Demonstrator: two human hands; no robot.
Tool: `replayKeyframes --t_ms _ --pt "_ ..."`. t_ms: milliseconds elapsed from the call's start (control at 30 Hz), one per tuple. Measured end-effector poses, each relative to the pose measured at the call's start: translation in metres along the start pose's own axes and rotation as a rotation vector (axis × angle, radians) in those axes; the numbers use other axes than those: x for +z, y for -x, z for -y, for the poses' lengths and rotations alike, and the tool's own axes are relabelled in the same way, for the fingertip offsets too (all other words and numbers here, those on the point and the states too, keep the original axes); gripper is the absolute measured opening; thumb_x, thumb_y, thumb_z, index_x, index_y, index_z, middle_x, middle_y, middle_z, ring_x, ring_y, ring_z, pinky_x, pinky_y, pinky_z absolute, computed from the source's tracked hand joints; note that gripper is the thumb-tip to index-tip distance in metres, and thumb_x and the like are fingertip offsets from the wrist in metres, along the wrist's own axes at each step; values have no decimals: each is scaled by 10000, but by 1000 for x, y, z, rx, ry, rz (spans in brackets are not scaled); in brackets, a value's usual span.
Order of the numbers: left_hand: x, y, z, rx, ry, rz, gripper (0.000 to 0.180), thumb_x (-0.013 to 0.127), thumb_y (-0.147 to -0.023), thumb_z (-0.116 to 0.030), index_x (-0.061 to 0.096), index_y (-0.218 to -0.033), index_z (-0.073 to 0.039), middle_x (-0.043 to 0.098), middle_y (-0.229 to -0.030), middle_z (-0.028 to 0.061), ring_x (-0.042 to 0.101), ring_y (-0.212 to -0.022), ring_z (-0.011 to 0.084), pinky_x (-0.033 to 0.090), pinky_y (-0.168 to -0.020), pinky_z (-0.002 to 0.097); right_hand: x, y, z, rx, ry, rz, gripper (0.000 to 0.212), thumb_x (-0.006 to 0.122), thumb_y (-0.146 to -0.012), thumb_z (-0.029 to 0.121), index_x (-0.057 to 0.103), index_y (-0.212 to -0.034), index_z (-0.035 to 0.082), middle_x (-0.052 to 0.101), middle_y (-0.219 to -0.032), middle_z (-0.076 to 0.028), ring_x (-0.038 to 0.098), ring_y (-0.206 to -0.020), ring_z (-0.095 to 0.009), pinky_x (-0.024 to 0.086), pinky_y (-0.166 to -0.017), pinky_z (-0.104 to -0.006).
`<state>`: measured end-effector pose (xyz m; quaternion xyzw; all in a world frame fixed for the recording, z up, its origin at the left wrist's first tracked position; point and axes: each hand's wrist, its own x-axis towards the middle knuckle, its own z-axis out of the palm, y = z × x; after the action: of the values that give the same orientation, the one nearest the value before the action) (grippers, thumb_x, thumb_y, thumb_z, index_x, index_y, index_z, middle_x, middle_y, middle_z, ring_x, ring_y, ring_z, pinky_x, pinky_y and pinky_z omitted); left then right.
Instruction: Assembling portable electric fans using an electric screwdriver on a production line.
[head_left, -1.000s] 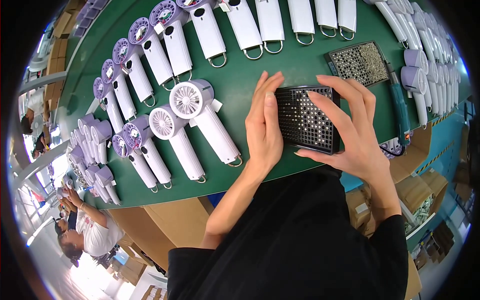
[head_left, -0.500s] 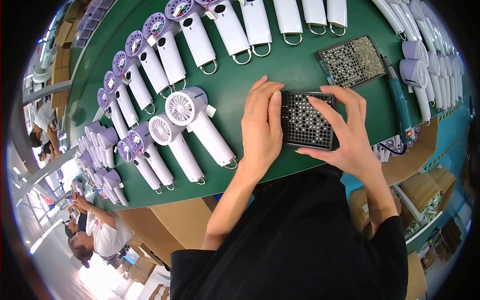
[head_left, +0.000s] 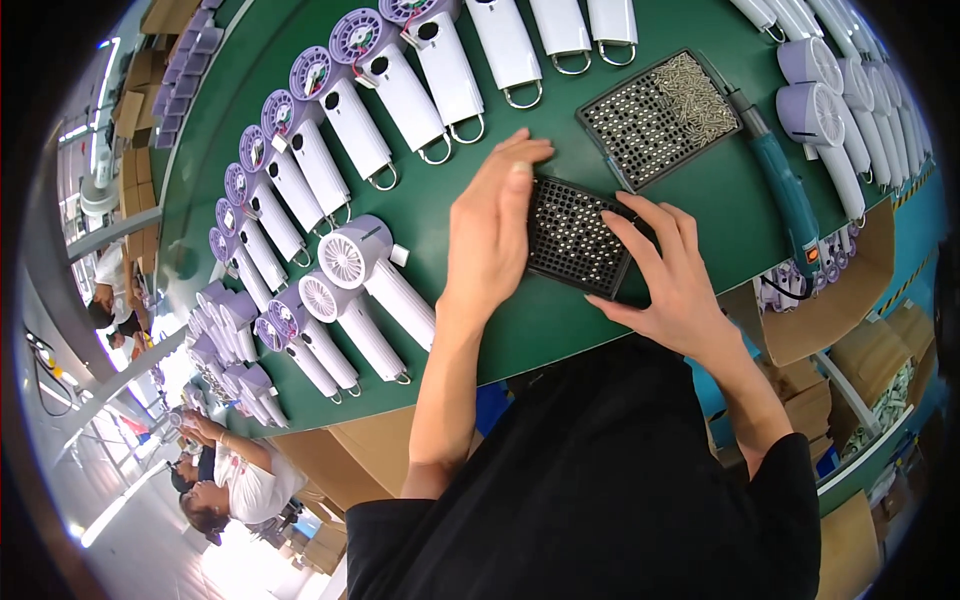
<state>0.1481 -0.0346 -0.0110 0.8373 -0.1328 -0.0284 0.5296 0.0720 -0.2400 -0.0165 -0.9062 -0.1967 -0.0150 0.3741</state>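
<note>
Both my hands are on a black perforated screw tray (head_left: 575, 235), with small shiny screws standing in many of its holes. My left hand (head_left: 490, 225) lies along the tray's left side, fingers together and thumb at the edge. My right hand (head_left: 675, 275) grips the right side, its fingers over the top right edge and its thumb at the near corner. Beyond it lies a second black screw tray (head_left: 625, 135), with a heap of loose screws (head_left: 698, 98) on its right part. A teal electric screwdriver (head_left: 782, 180) lies right of that tray.
White and purple handheld fans (head_left: 400, 100) stand in a curved row along the green table (head_left: 560, 110), several with open heads. More fans (head_left: 820, 110) lie at the far right. Cardboard boxes (head_left: 840, 290) stand below the table edge. A co-worker (head_left: 240, 480) sits at left.
The screw tray between my hands has turned clockwise on the table, my hands going with it. The whole view has also shifted, so the fans and second tray appear displaced.
</note>
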Motion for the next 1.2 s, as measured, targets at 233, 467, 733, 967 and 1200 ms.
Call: replayKeyframes --t_ms 233,467,733,967,1200 --pt "-17 24 -3 -36 -63 -358 338 436 -1061 -220 627 -1178 32 675 -1120 129 611 -1080 218 427 -995 328 17 1 2 31 23 -131 837 884 -630 281 511 -1343 51 458 -1327 -174 489 -1105 -373 478 -920 -452" --pt "2 57 0 -336 -115 -299 416 621 -952 -61 503 -1343 18 621 -980 62 532 -775 107 443 -689 243 26 -1 9 67 156 -222 821 859 -661 418 539 -1310 30 487 -1264 -180 511 -1065 -359 478 -879 -430" --pt "0 44 4 -246 -127 -235 437 626 -935 -27 517 -1354 31 608 -932 65 530 -738 131 460 -667 262 -29 -19 -27 77 266 -696 408 774 -800 50 619 -1173 -10 583 -1160 -161 568 -1031 -331 474 -868 -395" --pt "0 37 -7 -368 -109 -163 486 609 -950 -56 460 -1409 1 580 -721 44 491 -594 108 433 -575 265 -56 0 -55 439 648 -534 420 729 -879 216 587 -1222 20 554 -1122 -180 528 -1028 -354 447 -895 -445" --pt "0 15 -2 -370 -81 -203 464 588 -958 -78 464 -1400 -16 589 -684 69 557 -597 120 476 -607 286 -60 10 -76 476 649 -530 370 740 -855 174 617 -1171 26 572 -1054 -147 561 -950 -338 479 -810 -437"
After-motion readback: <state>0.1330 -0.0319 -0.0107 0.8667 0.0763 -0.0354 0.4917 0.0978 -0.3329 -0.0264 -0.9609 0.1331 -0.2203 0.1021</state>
